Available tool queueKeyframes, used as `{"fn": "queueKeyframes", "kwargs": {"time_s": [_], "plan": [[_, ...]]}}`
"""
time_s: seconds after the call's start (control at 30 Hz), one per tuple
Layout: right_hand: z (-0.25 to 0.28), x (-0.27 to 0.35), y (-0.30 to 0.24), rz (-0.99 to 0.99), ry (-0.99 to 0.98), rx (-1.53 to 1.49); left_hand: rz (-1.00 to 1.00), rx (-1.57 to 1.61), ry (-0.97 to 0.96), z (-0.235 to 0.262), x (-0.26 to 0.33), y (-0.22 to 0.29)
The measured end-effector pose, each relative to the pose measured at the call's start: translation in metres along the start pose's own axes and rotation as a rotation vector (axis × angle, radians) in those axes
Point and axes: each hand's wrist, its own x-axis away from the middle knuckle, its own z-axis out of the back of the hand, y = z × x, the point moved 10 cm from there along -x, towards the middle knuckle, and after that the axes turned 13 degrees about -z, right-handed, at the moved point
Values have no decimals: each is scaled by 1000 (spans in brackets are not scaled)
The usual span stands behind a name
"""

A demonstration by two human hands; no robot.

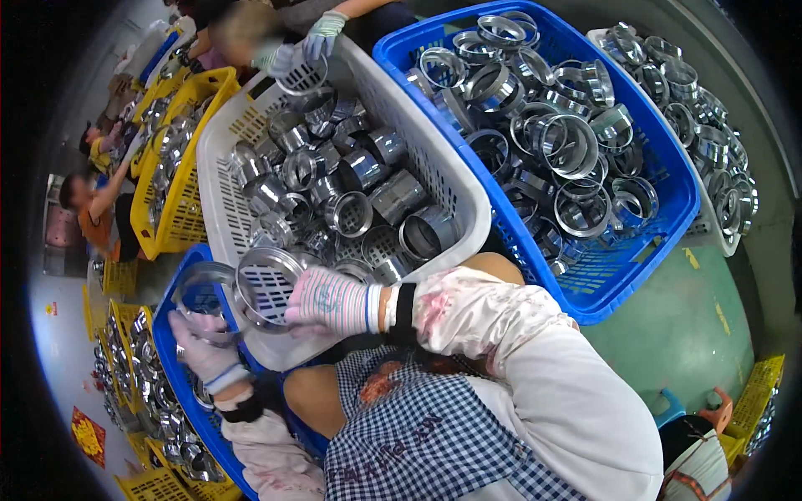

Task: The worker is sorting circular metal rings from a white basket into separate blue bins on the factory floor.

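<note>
Two shiny, silvery, hollow metal rings are held over the near left side of the white basket [478, 209]: the left ring [219, 271] is clamped low by the left hand's [207, 352] fingers, the right ring [241, 282] at its right rim by the right hand's [336, 302].

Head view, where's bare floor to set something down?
Green floor shows bare between the large blue basket, the white right sleeve and the yellow crate. Crowded: the middle white basket, heaped with metal pieces, and its near end, where the left hand and right hand each hold a ring.
</note>
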Motion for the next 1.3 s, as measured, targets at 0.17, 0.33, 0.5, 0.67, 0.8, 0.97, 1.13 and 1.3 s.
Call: {"fn": "queueKeyframes", "kwargs": {"time_s": [0.17,0.33,0.5,0.67,0.8,0.97,1.13,1.3], "plan": [[149,7,50,-218,625,118,-434,-578,140,96,-40,55],[243,105,158,-563,1536,-707,-132,-1801,-2,322,-113,28],[205,80,183,-668,1246,-695,-595,-1367,-531,91,-67,-48],[142,17,143,-536,922,-673,-151,-1070,-1530,-110,39,-197],[121,5,151,-608,851,-622,-135,-1510,-2025,-155,106,-318],[124,8,161,-653,840,-614,-247,-1427,-1947,-176,127,-347],[123,7,170,-641,681,-629,-75,-815,-1540,-191,65,-225],[105,23,189,-883,673,-419,-246,-447,-1084,-176,31,-97]]}}
